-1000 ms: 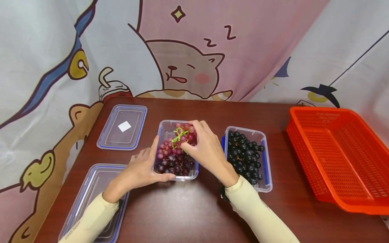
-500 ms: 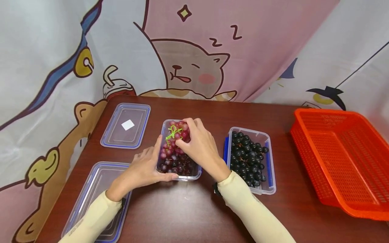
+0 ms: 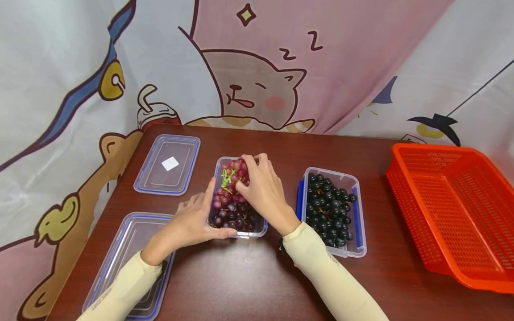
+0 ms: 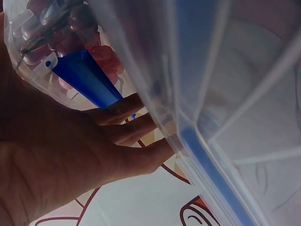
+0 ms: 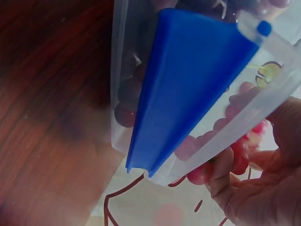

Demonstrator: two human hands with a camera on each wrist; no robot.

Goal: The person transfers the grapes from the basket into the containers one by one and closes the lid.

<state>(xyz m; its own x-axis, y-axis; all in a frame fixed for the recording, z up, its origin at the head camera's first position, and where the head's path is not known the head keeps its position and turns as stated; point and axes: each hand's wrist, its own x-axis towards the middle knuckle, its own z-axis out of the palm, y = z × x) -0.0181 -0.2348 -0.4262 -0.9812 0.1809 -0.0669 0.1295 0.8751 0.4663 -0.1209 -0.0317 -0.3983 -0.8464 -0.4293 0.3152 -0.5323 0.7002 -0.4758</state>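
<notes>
A clear plastic container (image 3: 248, 235) holds dark purple grapes (image 3: 233, 218) in its near part and a bunch of red grapes (image 3: 230, 167) with a bright green stem in its far part. My right hand (image 3: 263, 189) reaches over the far right corner, its fingers curled on the red grapes, partly covering them. In the right wrist view the fingertips press against red grapes by the rim, beside a blue latch (image 5: 188, 80). My left hand (image 3: 190, 223) braces the container's near left corner, thumb along the front and straight index finger along the left side.
Right of the hands stands a second clear container (image 3: 361, 236) of black grapes (image 3: 327, 209). An orange-red basket (image 3: 437, 249) is at the far right. Two clear lids with blue seals lie on the left: a small lid (image 3: 160, 185) and a larger lid (image 3: 128, 236) under the left forearm.
The red bunch and my right hand have shifted left and back inside the container, and the bunch now sits further into the far part. My left hand stays at the corner. The view shifts slightly.
</notes>
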